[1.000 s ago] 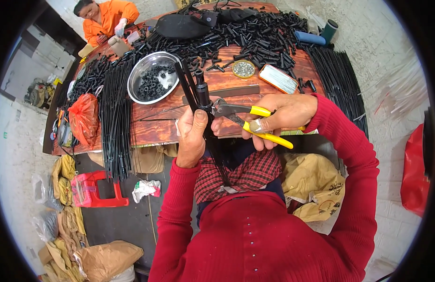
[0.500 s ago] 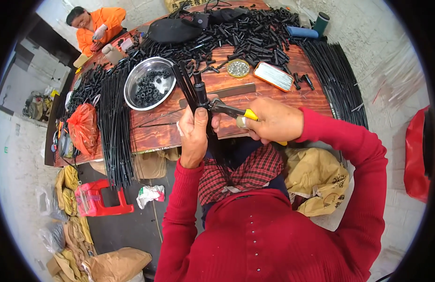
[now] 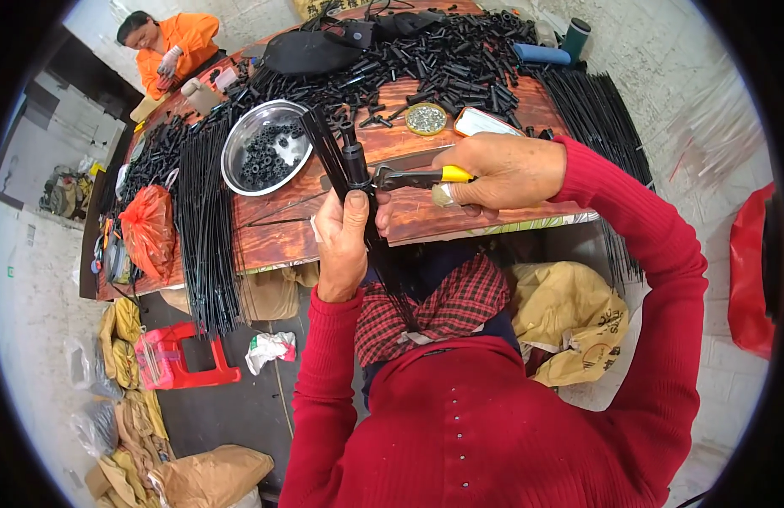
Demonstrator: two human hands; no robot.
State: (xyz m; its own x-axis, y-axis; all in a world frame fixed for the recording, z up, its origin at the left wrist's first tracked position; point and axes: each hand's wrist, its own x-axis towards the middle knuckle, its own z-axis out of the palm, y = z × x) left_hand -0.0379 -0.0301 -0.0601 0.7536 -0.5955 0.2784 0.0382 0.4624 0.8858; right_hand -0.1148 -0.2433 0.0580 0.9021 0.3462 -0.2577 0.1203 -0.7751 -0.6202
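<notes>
a workshop: wooden bench (image 3: pixel 273 244) heaped with black parts (image 3: pixel 459 63), bundled rods (image 3: pixel 207 229), pliers (image 3: pixel 411 179) in use

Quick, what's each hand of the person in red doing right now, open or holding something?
Left hand: closed, holding black rods and a black tubular part.
Right hand: closed, gripping yellow-handled pliers.

Wooden table (image 3: pixel 277 245) bears black parts (image 3: pixel 468 68), rods (image 3: pixel 207 203), 1 metal bowl (image 3: pixel 235 161).

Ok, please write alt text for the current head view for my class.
A left hand grips black rods and a black fitting while the right hand holds yellow-handled pliers at it. Beyond, a table bears black parts and a metal bowl of black rings.
</notes>
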